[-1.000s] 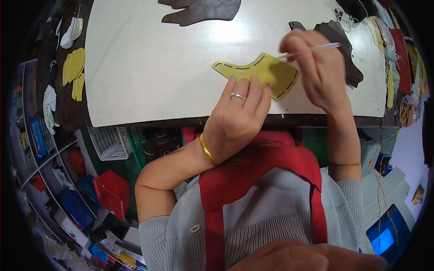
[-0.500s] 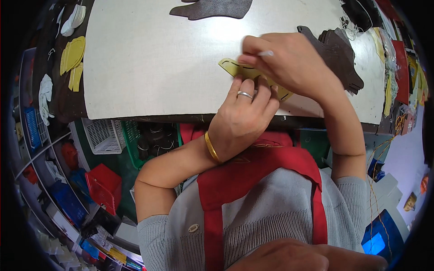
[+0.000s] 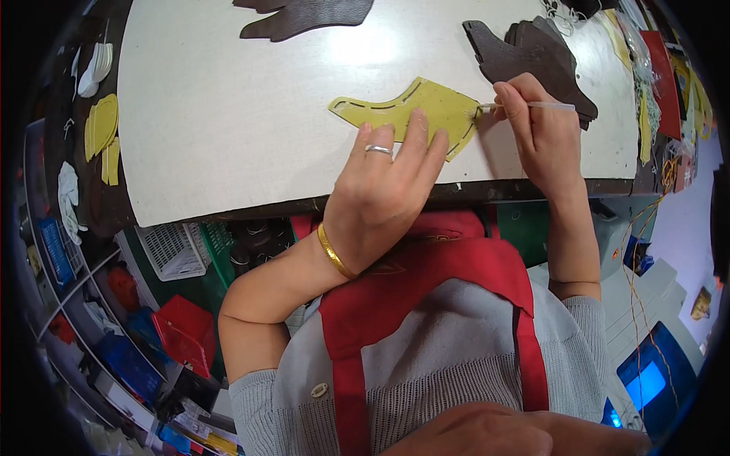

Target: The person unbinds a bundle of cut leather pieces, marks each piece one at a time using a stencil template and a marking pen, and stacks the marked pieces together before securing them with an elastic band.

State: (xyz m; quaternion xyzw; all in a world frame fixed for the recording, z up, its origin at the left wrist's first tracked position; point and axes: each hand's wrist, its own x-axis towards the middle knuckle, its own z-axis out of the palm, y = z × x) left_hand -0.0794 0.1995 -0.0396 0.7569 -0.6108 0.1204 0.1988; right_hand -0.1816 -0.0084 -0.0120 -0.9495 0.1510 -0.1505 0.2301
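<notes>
Nearest the person, the left hand [image 3: 384, 190] is pressing the yellow pattern piece [image 3: 414, 112] flat on the white bench [image 3: 228, 114], its fingers [image 3: 414, 133] lying spread and straight across the piece's near edge rather than gripping it. Just to the right of the piece, the right hand [image 3: 536, 129] is pinching a thin white pen-like tool [image 3: 532, 106] with its fingers closed on the shaft, the tip touching the piece's right edge, so the work seems to be partway along, though no drawn mark is showing. Beyond the piece, a stack of dark brown leather cut-outs [image 3: 532, 57] is lying to the right and another brown cut-out [image 3: 304, 15] at the far edge.
</notes>
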